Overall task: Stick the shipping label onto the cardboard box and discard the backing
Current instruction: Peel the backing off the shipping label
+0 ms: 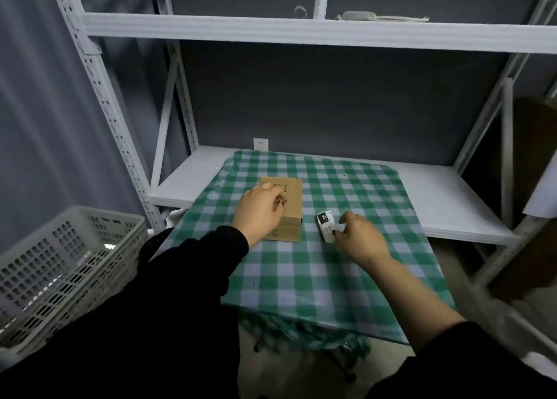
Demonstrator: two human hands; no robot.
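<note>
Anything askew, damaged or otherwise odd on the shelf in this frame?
The checked cloth lies skewed, its fringed front edge hanging off the shelf. The label looks curled on the cloth, not flat. The box seems undamaged.

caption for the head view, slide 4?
Left hand steadies the cardboard box while the right hand reaches the shipping label on the checked cloth.

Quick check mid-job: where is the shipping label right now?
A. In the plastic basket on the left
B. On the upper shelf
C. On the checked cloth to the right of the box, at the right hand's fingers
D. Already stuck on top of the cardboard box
C: the shipping label lies curled on the checked cloth beside the cardboard box, with the right hand touching its near end.
</note>
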